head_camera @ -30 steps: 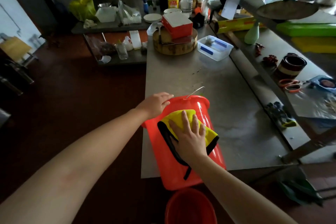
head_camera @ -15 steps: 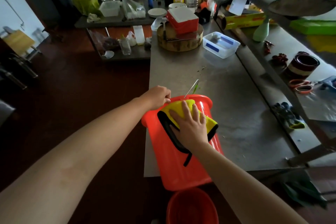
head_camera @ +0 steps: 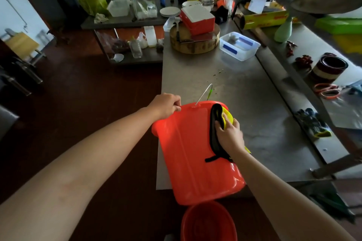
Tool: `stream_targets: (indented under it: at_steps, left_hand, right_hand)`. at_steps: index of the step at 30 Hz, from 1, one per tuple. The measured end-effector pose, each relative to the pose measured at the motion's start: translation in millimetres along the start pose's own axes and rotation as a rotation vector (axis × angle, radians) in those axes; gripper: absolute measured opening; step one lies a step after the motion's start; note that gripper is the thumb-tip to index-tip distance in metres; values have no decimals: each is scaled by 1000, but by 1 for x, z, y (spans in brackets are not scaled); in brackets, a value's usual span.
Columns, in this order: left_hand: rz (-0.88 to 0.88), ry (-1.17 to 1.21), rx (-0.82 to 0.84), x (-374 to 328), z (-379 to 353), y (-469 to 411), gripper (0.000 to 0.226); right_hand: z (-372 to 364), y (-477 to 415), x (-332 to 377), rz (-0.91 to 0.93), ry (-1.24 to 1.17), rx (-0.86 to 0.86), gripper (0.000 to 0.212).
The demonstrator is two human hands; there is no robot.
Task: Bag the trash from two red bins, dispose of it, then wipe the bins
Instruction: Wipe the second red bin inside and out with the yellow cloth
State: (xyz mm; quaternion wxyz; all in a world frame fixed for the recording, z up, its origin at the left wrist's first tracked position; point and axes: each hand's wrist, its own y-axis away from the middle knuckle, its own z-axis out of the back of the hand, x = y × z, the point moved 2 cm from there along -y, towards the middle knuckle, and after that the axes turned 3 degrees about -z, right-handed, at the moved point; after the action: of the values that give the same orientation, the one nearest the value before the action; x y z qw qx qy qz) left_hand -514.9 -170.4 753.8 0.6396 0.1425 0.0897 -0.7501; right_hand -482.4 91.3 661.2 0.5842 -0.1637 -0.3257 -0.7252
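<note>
- While the red bin (head_camera: 188, 152) lies on its side at the near edge of the steel table (head_camera: 254, 103), its mouth points away from the person and its base overhangs the table edge.
- Left hand (head_camera: 165, 104): fingers curled narrow over the rim of the bin at its far left corner, gripping it.
- Right hand (head_camera: 230, 133): fingers pressed onto a cloth (head_camera: 215, 121), which is yellow with a black border, holding it flat against the right upper wall of the bin.
- Cloth position: its far end lies just beyond the right fingertips, next to the rim; a black strip of it trails out below the right wrist across the bin wall.
- Wire handle (head_camera: 203, 93): rises from the rim between the two hands, just beyond the left knuckles, and tilts away over the table.
- Second red bin (head_camera: 208, 223): stands upright on the floor, mouth up, below the right forearm and directly under the base of the first bin. Whether the two touch cannot be told.
- Round chopping block (head_camera: 194, 43) and a clear plastic box (head_camera: 240, 46): both sit on the table well beyond the fingers.
</note>
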Motion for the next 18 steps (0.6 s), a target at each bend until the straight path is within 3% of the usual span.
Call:
stream_targets:
  at_steps: [3, 7, 9, 15, 18]
  left_hand:
    - [1, -22, 8, 6, 1, 3, 11]
    - [32, -28, 19, 16, 0, 9, 11]
    - [42, -18, 13, 21, -2, 12, 10]
    - [53, 2, 7, 31, -5, 18, 10]
    - [51, 9, 11, 32, -8, 18, 12]
  right_hand:
    - [-19, 31, 22, 169, 253, -85, 59]
    - [-61, 88, 35, 711, 570, -181, 56]
    - [-81, 103, 36, 881, 696, -156, 59]
    - [-85, 101, 47, 889, 745, -73, 55]
    - [-63, 85, 43, 771, 665, -98, 55]
